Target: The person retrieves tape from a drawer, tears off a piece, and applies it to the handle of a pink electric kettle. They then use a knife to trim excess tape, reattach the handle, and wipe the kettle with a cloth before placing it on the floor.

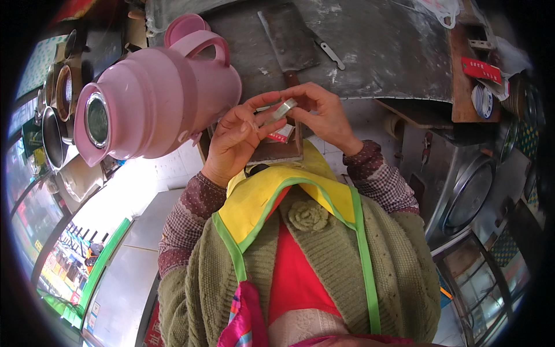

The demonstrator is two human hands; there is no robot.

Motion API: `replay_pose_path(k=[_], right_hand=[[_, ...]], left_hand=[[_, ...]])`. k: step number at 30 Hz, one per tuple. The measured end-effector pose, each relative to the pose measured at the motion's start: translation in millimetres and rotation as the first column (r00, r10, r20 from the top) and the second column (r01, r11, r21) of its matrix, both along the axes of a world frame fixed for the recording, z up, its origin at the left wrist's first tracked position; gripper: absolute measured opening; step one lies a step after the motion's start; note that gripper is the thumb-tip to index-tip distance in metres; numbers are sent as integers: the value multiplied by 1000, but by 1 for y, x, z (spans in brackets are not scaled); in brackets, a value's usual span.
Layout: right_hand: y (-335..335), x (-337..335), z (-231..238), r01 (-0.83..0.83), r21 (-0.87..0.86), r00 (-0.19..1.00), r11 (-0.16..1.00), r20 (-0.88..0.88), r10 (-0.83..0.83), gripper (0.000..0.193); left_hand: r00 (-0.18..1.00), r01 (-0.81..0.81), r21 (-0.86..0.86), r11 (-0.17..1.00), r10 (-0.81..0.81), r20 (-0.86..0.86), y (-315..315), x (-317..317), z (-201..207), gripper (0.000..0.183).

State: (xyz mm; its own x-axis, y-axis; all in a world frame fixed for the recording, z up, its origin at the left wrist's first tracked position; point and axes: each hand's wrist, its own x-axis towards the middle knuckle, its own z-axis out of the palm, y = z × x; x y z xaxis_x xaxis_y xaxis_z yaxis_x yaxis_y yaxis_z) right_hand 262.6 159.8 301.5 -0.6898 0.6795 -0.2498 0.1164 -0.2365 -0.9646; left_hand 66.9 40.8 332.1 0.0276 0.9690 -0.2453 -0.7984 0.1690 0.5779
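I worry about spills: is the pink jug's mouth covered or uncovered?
Uncovered, it appears: at the end of the pink jug, the silver-rimmed round mouth shows with nothing pink over it.

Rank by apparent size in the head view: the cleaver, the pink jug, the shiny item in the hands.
1. Pink jug, though nearness may enlarge it
2. Cleaver
3. Shiny item

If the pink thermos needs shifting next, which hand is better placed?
Probably the left hand: it is close beside the pink thermos, while the right hand is farther off to the right. Both hands are busy at the small silvery ring, though.
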Motion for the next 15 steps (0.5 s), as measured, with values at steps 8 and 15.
replay_pose_path(k=[8,15], right_hand=[[5,-9,31,-126,43,974,991,-183,132,19],[5,-40,75,-324,-102,921,941,-263,288,14]], left_hand=[[985,-53,24,998,57,-160,-28,-1,40,20],[498,-333,197,922,350,-794,-79,-12,78,4]])
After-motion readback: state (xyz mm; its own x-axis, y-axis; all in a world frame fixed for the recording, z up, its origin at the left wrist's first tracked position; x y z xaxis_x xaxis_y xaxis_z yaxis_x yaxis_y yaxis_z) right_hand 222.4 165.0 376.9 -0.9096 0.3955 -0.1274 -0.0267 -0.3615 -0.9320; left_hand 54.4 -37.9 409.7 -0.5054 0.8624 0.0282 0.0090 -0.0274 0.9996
